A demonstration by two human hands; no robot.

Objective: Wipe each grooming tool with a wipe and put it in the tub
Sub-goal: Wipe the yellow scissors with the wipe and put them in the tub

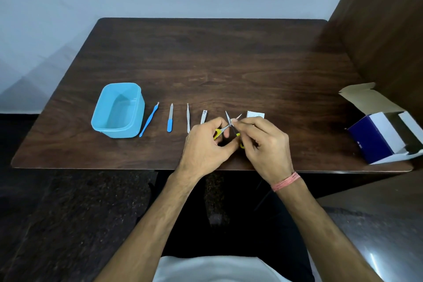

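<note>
One pair of small scissors (229, 125) with yellow handles is held above the front of the dark wooden counter (206, 64), blades spread in a V and pointing away from the person. The left hand (207, 144) has its grip closed around the left yellow handle loop, fingers curled on it. The right hand (263, 144) pinches near the pivot and the right blade with thumb and forefinger; a small pale scrap shows at those fingertips, too small to say whether it is a wipe. A pink thread band (286, 181) circles the right wrist.

Four more tools lie in a row on the counter, to the left of the hands, each apart from its neighbour: one blue-handled cuticle pusher (148, 119) just beside the tub, one nail file (170, 117) with a blue handle, one pair of metal tweezers (188, 118), and one nail clipper (203, 117) partly behind the left hand.

One light blue tub (117, 110) stands at the left end of the row, with nothing visible inside it. One white wipe sachet (256, 114) lies flat just beyond the right hand. One open blue and white cardboard box (377, 137) sits at the counter's right edge.
</note>
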